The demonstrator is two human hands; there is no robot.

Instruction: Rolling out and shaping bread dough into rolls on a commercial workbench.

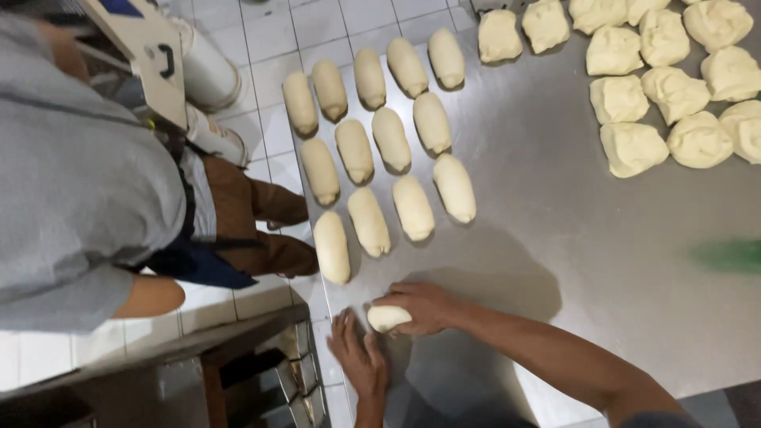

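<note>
My right hand (424, 305) reaches in from the lower right, its fingers closed over a small oblong dough roll (387, 318) on the steel table (555, 230). Just left of that roll, my left hand (357, 357) lies flat on the table near its edge, fingers spread and holding nothing. Above my hands, several shaped dough rolls (369, 220) lie in slanted rows on the table. The closest of them (331, 247) is a short way above the roll I hold.
Several rough, unshaped dough lumps (634, 147) sit at the table's top right. Another person in a grey shirt (79, 182) and brown trousers stands on the white tiled floor to the left. A blurred green thing (729, 255) shows at the right edge.
</note>
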